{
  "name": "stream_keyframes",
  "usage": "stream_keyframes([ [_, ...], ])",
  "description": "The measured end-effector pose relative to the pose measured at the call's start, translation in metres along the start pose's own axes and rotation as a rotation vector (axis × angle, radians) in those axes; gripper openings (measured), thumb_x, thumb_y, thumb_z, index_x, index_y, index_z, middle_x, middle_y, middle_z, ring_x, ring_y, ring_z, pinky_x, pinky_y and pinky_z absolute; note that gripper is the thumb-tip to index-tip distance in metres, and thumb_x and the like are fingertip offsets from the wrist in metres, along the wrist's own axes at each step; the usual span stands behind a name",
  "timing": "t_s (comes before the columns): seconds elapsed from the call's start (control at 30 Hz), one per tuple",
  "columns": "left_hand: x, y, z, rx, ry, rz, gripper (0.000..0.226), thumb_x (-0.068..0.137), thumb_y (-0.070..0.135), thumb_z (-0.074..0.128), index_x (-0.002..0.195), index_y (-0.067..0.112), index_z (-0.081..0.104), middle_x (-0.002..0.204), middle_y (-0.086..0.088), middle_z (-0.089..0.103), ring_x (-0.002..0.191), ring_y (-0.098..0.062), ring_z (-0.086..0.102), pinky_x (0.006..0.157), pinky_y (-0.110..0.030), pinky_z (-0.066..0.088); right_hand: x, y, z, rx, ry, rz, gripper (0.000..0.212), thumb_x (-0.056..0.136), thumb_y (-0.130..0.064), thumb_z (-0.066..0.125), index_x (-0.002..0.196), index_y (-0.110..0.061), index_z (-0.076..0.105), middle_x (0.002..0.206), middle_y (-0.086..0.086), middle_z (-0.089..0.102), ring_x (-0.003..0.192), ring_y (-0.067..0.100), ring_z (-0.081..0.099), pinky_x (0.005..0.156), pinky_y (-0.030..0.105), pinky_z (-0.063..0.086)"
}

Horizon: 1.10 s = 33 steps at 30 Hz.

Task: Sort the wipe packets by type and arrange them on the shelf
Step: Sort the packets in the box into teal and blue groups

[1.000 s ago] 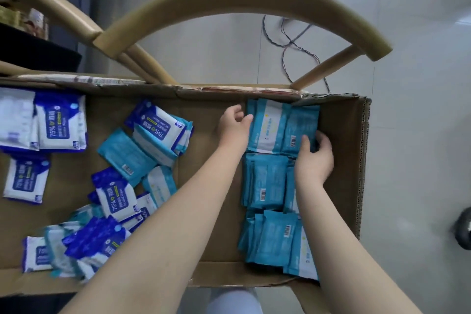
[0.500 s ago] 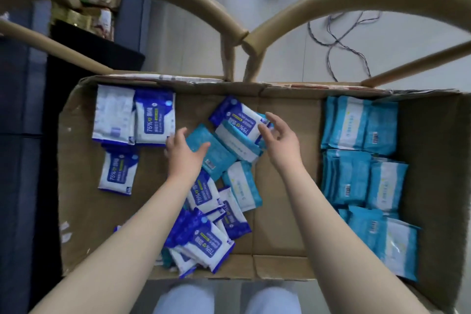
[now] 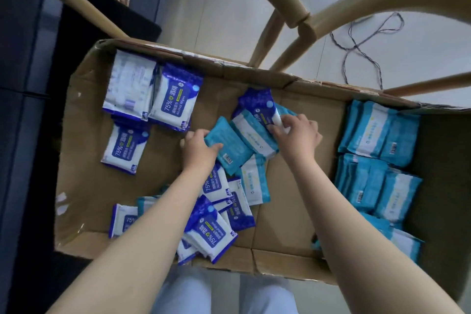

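We look down on our own two hands, at work in the middle of a wide, open brown cardboard box (image 3: 163, 160). Our left hand (image 3: 198, 150) grips a flat teal plastic wipe packet (image 3: 230, 151) by its left end, with the thumb curled over the top. Just to its right, our right hand (image 3: 298, 135) has its fingers curled, pinching the white end of a dark blue and white alcohol wipe packet (image 3: 256, 106). That packet lies across a teal and white packet (image 3: 254, 136) in the box's centre.

From the centre down to the box's near edge sprawls a loose heap of mixed packets (image 3: 216, 214), dark blue and teal together, partly under our left forearm. In the box's far left corner, sorted dark blue and white packets (image 3: 153, 102) lie flat, side by side. Along the box's right side, teal packets (image 3: 377, 158) stand in overlapping rows.

Beyond the box's far edge are curved pale wooden chair backs (image 3: 331, 7) and a thin dark cable (image 3: 369, 56) looped on a light floor. Below the box's near edge we see knees in pale trousers (image 3: 221, 293).
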<state>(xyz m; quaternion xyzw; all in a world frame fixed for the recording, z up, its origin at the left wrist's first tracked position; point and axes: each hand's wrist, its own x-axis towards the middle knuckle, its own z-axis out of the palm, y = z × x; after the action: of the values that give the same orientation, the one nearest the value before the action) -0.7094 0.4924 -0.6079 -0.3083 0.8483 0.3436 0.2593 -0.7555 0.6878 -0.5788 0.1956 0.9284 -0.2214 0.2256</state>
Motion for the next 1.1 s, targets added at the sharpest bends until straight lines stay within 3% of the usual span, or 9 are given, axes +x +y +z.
stream_keyframes([
  [0.2, -0.029, -0.025, -0.041, -0.597, 0.057, -0.033, 0.028, 0.089, 0.016, 0.07, 0.114, 0.015, 0.059, 0.099, 0.006, 0.066, 0.087, -0.006, 0.063, 0.069, -0.011, 0.047, -0.047, 0.0, -0.012, 0.505, 0.22, -0.077, 0.013, 0.094, -0.025, 0.064, 0.106, -0.021, 0.069, 0.093, -0.006, 0.067, 0.091, 0.018, 0.058, 0.076, 0.03, 0.047],
  [0.27, -0.034, -0.048, -0.062, -0.744, 0.101, -0.063, 0.024, 0.085, 0.024, 0.074, 0.105, 0.021, 0.061, 0.098, 0.006, 0.069, 0.09, -0.01, 0.066, 0.078, -0.019, 0.051, -0.064, -0.013, -0.015, 0.579, 0.195, -0.104, 0.008, 0.094, -0.022, 0.065, 0.101, -0.023, 0.066, 0.09, -0.008, 0.067, 0.081, 0.006, 0.059, 0.069, 0.017, 0.045],
  [0.43, -0.033, -0.101, -0.119, -1.079, 0.255, -0.213, 0.005, 0.093, 0.019, 0.067, 0.093, 0.019, 0.062, 0.1, -0.001, 0.071, 0.106, -0.028, 0.066, 0.09, -0.041, 0.052, -0.096, -0.057, 0.026, 0.734, -0.172, 0.087, 0.009, 0.09, -0.022, 0.071, 0.097, -0.017, 0.067, 0.093, -0.001, 0.073, 0.086, 0.017, 0.069, 0.075, 0.032, 0.057],
  [0.53, -0.026, -0.124, -0.143, -1.106, 0.25, -0.294, 0.013, 0.095, 0.031, 0.063, 0.09, 0.019, 0.059, 0.095, -0.004, 0.072, 0.087, -0.025, 0.071, 0.075, -0.041, 0.057, -0.11, -0.078, 0.075, 0.666, -0.406, 0.289, 0.016, 0.089, -0.02, 0.073, 0.101, -0.012, 0.065, 0.095, 0.006, 0.071, 0.074, 0.016, 0.065, 0.058, 0.024, 0.051],
  [0.6, -0.02, -0.135, -0.152, -1.109, 0.219, -0.316, 0.016, 0.096, 0.036, 0.061, 0.09, 0.021, 0.059, 0.091, -0.001, 0.073, 0.079, -0.019, 0.072, 0.066, -0.038, 0.059, -0.117, -0.09, 0.109, 0.624, -0.454, 0.349, 0.018, 0.087, -0.019, 0.075, 0.1, -0.012, 0.065, 0.089, 0.007, 0.07, 0.066, 0.016, 0.062, 0.056, 0.027, 0.048],
  [0.7, -0.014, -0.144, -0.157, -1.084, 0.137, -0.349, 0.019, 0.096, 0.04, 0.059, 0.094, 0.022, 0.062, 0.093, 0.0, 0.075, 0.084, -0.02, 0.073, 0.074, -0.041, 0.058, -0.117, -0.111, 0.138, 0.699, -0.422, 0.404, 0.015, 0.085, -0.021, 0.075, 0.091, -0.017, 0.062, 0.083, 0.01, 0.072, 0.059, 0.019, 0.06, 0.059, 0.035, 0.051],
  [0.9, -0.012, -0.148, -0.162, -1.082, -0.019, -0.387, 0.026, 0.098, 0.042, 0.053, 0.111, 0.021, 0.062, 0.102, -0.001, 0.074, 0.089, -0.018, 0.073, 0.077, -0.04, 0.058, -0.094, -0.137, 0.143, 0.646, -0.314, 0.227, 0.008, 0.089, -0.025, 0.072, 0.09, -0.019, 0.066, 0.089, 0.005, 0.073, 0.072, 0.019, 0.066, 0.073, 0.037, 0.055],
  [1.0, -0.016, -0.148, -0.161, -1.075, -0.065, -0.417, 0.026, 0.098, 0.043, 0.053, 0.113, 0.024, 0.062, 0.105, -0.001, 0.073, 0.093, -0.019, 0.072, 0.078, -0.041, 0.058, -0.096, -0.128, 0.137, 0.447, -0.339, 0.108, 0.024, 0.093, -0.037, 0.066, 0.106, -0.016, 0.068, 0.102, 0.0, 0.069, 0.086, 0.013, 0.063, 0.078, 0.03, 0.049],
  [1.1, -0.023, -0.148, -0.156, -1.067, -0.084, -0.441, 0.02, 0.098, 0.04, 0.053, 0.106, 0.024, 0.063, 0.104, -0.002, 0.073, 0.094, -0.02, 0.071, 0.081, -0.043, 0.057, -0.101, -0.102, 0.132, 0.274, -0.172, 0.082, 0.046, 0.09, -0.042, 0.069, 0.127, -0.016, 0.061, 0.123, 0.005, 0.058, 0.112, 0.021, 0.057, 0.093, 0.033, 0.045],
])
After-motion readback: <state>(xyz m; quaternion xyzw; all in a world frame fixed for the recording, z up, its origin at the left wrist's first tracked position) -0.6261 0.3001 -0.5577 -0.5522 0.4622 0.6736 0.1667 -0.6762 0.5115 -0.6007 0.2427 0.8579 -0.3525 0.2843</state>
